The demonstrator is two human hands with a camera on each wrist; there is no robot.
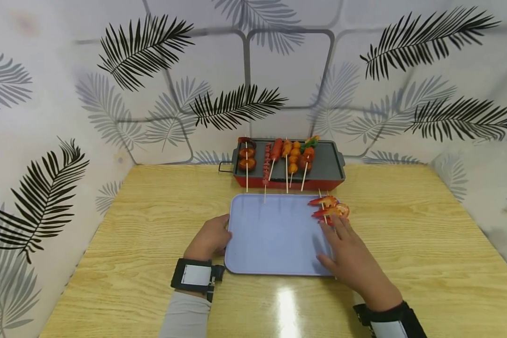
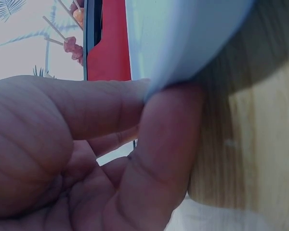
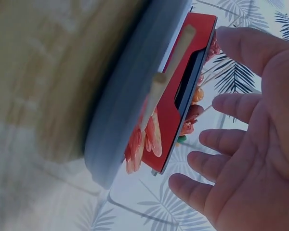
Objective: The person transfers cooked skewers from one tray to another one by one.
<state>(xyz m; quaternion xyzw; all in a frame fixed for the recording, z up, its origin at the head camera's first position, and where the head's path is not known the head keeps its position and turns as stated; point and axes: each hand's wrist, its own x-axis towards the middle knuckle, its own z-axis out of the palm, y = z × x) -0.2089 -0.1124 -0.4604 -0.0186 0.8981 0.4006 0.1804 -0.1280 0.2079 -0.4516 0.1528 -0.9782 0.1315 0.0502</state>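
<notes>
My left hand [image 1: 210,236] pinches the left edge of a pale lavender tray [image 1: 274,234] between thumb and finger, the thumb on top; the left wrist view shows the finger under the rim. Over the tray's right side my right hand [image 1: 352,260] is spread, its fingers apart and nothing between them in the right wrist view. Just beyond its fingertips, shrimp skewers [image 1: 330,212] lie across the tray's back right corner, partly over the rim. Their wooden sticks [image 3: 173,62] stick out past the tray edge toward the right wrist camera.
Behind the tray stands a red toy grill [image 1: 325,162] with a grey top and a wire handle at its left. Several skewers lie on it, among them a sausage [image 1: 276,149], orange balls [image 1: 293,158] and brown rounds [image 1: 247,163]. A leaf-patterned wall [image 1: 291,70] rises behind the wooden table [image 1: 152,211].
</notes>
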